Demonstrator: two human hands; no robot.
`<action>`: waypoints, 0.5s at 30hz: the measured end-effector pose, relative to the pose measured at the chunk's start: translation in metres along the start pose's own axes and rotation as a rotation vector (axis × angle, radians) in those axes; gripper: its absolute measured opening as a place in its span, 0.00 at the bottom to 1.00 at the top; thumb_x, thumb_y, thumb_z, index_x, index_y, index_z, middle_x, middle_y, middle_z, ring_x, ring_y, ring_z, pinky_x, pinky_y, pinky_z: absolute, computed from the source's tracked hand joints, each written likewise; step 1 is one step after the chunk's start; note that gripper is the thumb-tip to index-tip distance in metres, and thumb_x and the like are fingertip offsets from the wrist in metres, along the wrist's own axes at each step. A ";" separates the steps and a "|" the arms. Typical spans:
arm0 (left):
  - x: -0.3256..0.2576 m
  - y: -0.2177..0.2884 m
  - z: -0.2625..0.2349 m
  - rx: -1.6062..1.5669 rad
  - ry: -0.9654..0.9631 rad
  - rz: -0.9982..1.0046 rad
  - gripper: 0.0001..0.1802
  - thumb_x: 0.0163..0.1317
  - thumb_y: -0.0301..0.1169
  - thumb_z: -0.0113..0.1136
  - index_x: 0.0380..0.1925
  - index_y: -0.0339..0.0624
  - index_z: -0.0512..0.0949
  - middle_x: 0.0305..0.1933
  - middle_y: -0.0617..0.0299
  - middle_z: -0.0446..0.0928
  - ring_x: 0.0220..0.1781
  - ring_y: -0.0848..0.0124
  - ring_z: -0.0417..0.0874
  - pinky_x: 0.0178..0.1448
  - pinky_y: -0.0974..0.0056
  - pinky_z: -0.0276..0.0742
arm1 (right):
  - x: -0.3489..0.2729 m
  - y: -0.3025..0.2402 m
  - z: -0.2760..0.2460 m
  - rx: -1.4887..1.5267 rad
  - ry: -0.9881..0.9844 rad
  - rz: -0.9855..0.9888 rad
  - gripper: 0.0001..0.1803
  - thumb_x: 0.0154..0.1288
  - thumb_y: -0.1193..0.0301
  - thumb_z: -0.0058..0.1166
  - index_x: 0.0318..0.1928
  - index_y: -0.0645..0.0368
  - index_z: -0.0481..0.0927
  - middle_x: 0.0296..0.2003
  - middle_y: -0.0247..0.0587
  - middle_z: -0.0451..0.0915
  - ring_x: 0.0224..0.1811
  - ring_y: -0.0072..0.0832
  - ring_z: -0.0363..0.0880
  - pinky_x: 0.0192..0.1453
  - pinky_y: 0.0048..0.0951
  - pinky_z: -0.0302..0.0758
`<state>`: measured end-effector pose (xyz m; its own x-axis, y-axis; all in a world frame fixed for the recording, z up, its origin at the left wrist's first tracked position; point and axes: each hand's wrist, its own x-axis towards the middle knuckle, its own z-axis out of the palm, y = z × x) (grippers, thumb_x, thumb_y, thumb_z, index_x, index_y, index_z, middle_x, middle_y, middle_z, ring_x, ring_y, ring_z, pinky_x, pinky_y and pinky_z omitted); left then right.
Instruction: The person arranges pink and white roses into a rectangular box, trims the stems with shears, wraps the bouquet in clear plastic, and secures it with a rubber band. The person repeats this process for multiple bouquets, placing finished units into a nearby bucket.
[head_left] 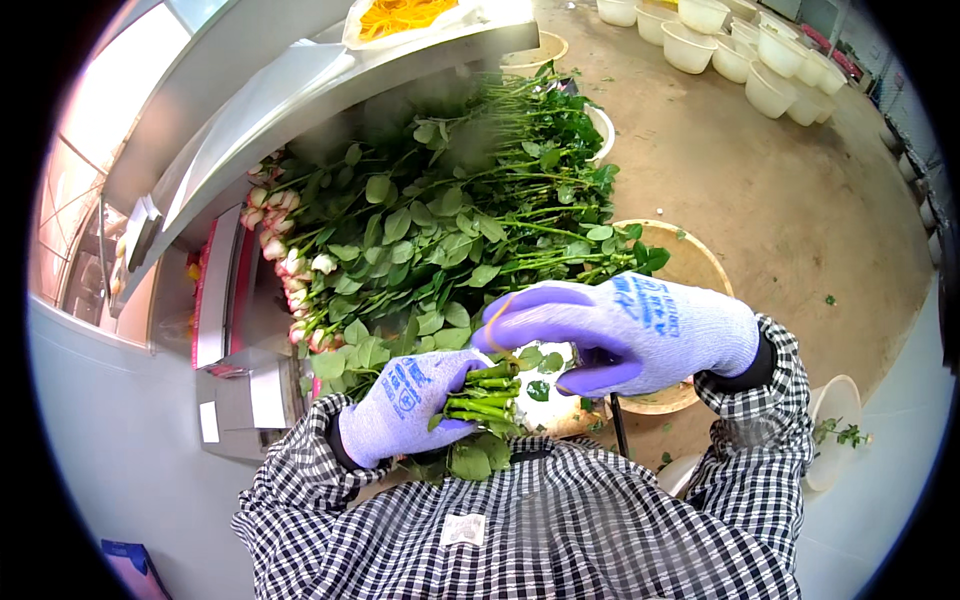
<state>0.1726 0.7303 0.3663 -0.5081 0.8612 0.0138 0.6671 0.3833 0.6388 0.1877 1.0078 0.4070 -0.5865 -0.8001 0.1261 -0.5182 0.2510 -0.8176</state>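
My left hand point(400, 405), in a lilac knit glove, is closed round a bunch of green rose stems point(483, 405) close to my chest. The cut ends point right and leaves hang below. Just above those ends, my right hand point(650, 335), gloved alike, carries a thin yellow rubber band point(492, 338) looped over its fingers. Thumb and fingers stand apart around the loop, which does not visibly encircle the stems. Beyond both hands, long leafy roses point(430, 235) lie in a thick pile, with pink-edged cream blooms point(290, 268) toward the left.
A grey shelf point(430, 52) overhangs the pile's far side, bearing a white bag point(352, 32) of yellow bands. Beige tubs stand near my right arm point(715, 262) and at far right point(838, 440). Several white tubs point(688, 48) are grouped on the brown floor point(740, 170).
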 end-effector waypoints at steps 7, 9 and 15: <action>-0.019 -0.008 0.006 0.072 0.050 -0.053 0.32 0.52 0.39 0.71 0.55 0.38 0.71 0.44 0.48 0.79 0.45 0.49 0.83 0.49 0.53 0.79 | 0.020 0.064 0.023 0.089 -0.048 -0.124 0.32 0.62 0.69 0.62 0.66 0.54 0.67 0.60 0.45 0.72 0.44 0.36 0.80 0.49 0.33 0.78; -0.020 -0.014 0.004 0.058 0.107 -0.034 0.33 0.52 0.38 0.71 0.56 0.38 0.71 0.44 0.48 0.79 0.46 0.49 0.83 0.49 0.54 0.79 | 0.039 0.099 0.039 0.088 0.164 -0.250 0.27 0.61 0.67 0.62 0.59 0.55 0.71 0.54 0.45 0.77 0.50 0.43 0.80 0.55 0.39 0.77; 0.017 -0.019 -0.009 0.216 0.403 -0.246 0.26 0.53 0.29 0.68 0.52 0.41 0.70 0.42 0.49 0.79 0.45 0.50 0.83 0.48 0.56 0.79 | 0.053 0.084 0.132 -0.591 0.539 -0.316 0.06 0.64 0.70 0.57 0.39 0.58 0.79 0.36 0.44 0.80 0.39 0.33 0.80 0.48 0.33 0.80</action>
<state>0.1462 0.7345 0.3617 -0.8049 0.5568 0.2055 0.5774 0.6546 0.4880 0.1950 0.9146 0.2711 -0.4984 -0.5497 0.6704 -0.8581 0.4229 -0.2911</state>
